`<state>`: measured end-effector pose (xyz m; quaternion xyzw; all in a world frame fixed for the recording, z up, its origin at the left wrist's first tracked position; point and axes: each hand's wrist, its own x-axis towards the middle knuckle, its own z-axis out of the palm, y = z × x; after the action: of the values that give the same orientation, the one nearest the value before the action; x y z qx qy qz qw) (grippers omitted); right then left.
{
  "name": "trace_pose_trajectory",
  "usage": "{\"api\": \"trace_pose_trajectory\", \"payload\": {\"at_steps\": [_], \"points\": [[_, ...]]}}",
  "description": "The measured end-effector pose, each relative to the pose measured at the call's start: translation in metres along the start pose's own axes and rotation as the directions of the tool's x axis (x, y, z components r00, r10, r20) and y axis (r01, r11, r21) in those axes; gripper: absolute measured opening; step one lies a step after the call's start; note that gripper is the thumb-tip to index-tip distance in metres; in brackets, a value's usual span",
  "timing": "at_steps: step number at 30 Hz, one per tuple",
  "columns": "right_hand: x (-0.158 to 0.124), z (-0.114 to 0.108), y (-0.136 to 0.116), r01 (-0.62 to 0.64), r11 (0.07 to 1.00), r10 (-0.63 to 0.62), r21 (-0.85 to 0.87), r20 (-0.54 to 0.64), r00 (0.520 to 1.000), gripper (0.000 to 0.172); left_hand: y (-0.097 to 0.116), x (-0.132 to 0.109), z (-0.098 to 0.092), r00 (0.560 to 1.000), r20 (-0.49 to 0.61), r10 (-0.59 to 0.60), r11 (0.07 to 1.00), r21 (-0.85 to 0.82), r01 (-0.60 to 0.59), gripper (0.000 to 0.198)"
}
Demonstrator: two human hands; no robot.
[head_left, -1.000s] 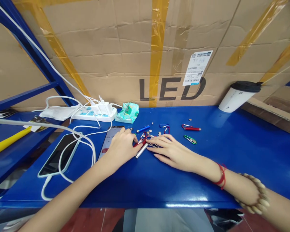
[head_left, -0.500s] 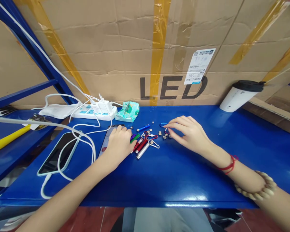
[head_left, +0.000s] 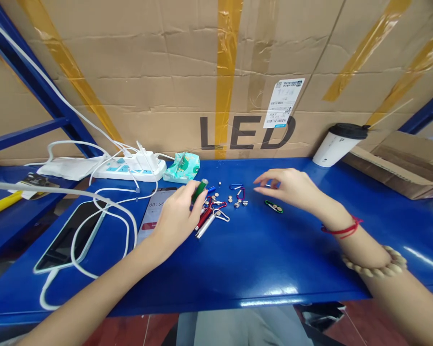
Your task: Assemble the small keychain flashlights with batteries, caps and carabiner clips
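My left hand [head_left: 175, 215] is closed round a small green flashlight [head_left: 200, 189] and holds it tilted above the blue shelf [head_left: 238, 254]. Just right of it lie a silver flashlight [head_left: 204, 226], a red one [head_left: 202, 219] and several small button cells [head_left: 238, 203]. My right hand [head_left: 287, 188] hovers farther right with fingers loosely curled, its fingertips by a red piece that it mostly hides. A green carabiner [head_left: 274, 206] lies just below that hand. Blue and red carabiners [head_left: 237, 189] sit between the two hands.
A phone [head_left: 151, 214] with a lit screen lies under my left wrist; a second phone [head_left: 67, 235] with a white cable lies left. A power strip [head_left: 130, 168], a tissue pack [head_left: 182, 166] and a white cup [head_left: 334, 144] stand along a large LED carton [head_left: 216, 72].
My left hand has lifted the green flashlight off the pile. My right hand has moved from the pile to the right, toward the green carabiner. The camera has shifted slightly right.
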<state>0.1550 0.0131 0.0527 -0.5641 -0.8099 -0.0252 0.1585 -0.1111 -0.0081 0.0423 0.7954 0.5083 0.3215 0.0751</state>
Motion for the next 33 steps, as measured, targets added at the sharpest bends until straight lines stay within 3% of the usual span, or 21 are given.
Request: {"api": "trace_pose_trajectory", "payload": {"at_steps": [3,5,10,12,14,16,20,26,30,33], "points": [[0.000,0.009,-0.004,0.161,0.984,-0.169,0.074,0.111,0.979,0.026,0.012,-0.009,0.004,0.986,0.167,-0.021,0.954,-0.292,0.070,0.022],[-0.001,0.009,-0.005,0.184,0.980,-0.193,0.072,0.143,0.971,0.025,0.017,-0.017,0.010,0.966,0.258,-0.005,0.919,-0.379,0.106,0.024],[-0.003,-0.006,0.016,-0.065,0.995,0.051,0.070,0.190,0.980,0.031,0.022,-0.034,0.025,0.901,0.429,0.069,0.852,-0.495,0.170,0.032],[-0.005,-0.009,0.026,-0.150,0.980,0.098,0.129,0.342,0.934,0.035,0.022,-0.036,0.027,0.876,0.474,0.088,0.826,-0.526,0.202,0.034],[-0.006,-0.008,0.029,-0.262,0.944,0.127,0.203,0.507,0.853,0.036,0.022,-0.036,0.027,0.881,0.467,0.083,0.803,-0.554,0.218,0.034],[-0.006,-0.004,0.025,-0.334,0.904,0.127,0.266,0.578,0.806,0.033,0.023,-0.034,0.027,0.897,0.438,0.065,0.783,-0.580,0.226,0.034],[-0.004,0.005,0.002,-0.259,0.892,0.038,0.369,0.511,0.859,0.029,0.023,-0.032,0.027,0.908,0.416,0.051,0.774,-0.591,0.227,0.033],[-0.002,0.019,-0.018,-0.160,0.863,-0.077,0.479,0.439,0.895,0.032,0.023,-0.032,0.026,0.906,0.424,0.010,0.766,-0.585,0.266,0.032],[0.001,0.019,-0.012,-0.175,0.855,-0.031,0.489,0.384,0.923,0.036,0.021,-0.032,0.028,0.907,0.421,-0.014,0.756,-0.589,0.286,0.032],[0.003,0.014,-0.003,-0.179,0.915,0.066,0.362,0.304,0.951,0.036,0.020,-0.032,0.030,0.911,0.412,-0.029,0.788,-0.551,0.274,0.031]]}}
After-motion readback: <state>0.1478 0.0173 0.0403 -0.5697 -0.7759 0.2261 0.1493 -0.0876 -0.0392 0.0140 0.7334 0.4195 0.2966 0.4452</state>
